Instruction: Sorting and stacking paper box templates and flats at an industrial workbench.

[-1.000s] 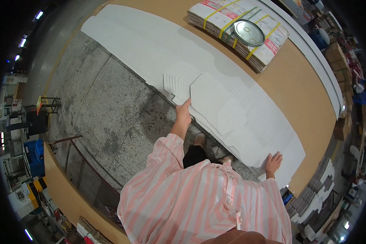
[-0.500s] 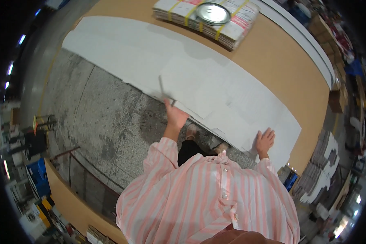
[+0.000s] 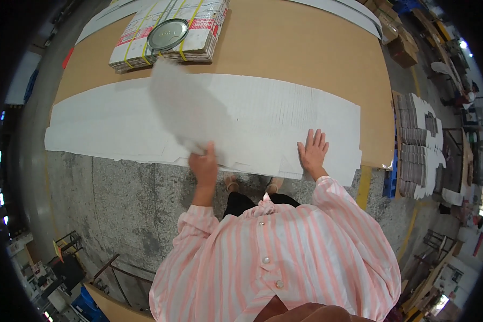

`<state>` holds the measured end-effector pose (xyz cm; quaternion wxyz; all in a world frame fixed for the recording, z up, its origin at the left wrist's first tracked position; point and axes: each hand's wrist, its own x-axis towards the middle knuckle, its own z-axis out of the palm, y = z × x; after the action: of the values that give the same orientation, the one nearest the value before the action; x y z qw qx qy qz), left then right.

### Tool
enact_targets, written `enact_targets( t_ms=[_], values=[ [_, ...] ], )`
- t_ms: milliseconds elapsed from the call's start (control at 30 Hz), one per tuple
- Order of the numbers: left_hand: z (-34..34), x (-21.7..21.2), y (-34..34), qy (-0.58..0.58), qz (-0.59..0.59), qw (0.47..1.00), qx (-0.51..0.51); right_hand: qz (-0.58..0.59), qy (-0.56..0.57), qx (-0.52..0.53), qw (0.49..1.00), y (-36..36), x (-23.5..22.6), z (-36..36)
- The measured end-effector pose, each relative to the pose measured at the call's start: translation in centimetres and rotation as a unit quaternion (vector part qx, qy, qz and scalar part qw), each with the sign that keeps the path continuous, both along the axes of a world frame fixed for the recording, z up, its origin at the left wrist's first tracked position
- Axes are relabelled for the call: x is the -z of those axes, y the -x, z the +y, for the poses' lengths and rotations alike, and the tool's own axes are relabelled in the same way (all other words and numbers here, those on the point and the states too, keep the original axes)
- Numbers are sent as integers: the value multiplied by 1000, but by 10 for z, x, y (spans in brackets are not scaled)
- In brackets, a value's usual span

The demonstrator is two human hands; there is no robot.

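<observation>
While the right hand (image 3: 312, 156) lies spread on white card (image 3: 107, 115) right of centre, the left hand (image 3: 204, 165) pinches a pale, blurred sheet (image 3: 188, 102) left of centre by its lower edge, likely light, bendable and best held there.

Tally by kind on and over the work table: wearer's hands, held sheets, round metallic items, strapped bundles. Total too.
Hands: 2 (left hand, right hand)
Pale held sheet, motion-blurred: 1
Round metallic item: 1
Strapped cardboard bundle: 1
Total: 5
</observation>
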<state>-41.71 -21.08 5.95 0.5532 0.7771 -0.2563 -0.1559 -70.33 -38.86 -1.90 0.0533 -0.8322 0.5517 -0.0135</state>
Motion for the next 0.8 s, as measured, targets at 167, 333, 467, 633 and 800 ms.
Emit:
enact_targets(
  t_ms=[167,333,467,633,800],
  values=[
    [-49,-102,106,52,-403,868,284,37,10,-30,999,7,16,0],
    [-57,-75,159,-13,-491,763,419,52,15,-41,998,16,20,0],
    [-39,-83,94,63,-319,896,302,78,7,-32,996,18,20,-5],
    [19,2,9,156,348,924,11,-8,23,1,1000,12,5,-2],
    [32,62,-33,274,484,822,-123,-2,37,-14,999,8,7,-1]
  ],
)
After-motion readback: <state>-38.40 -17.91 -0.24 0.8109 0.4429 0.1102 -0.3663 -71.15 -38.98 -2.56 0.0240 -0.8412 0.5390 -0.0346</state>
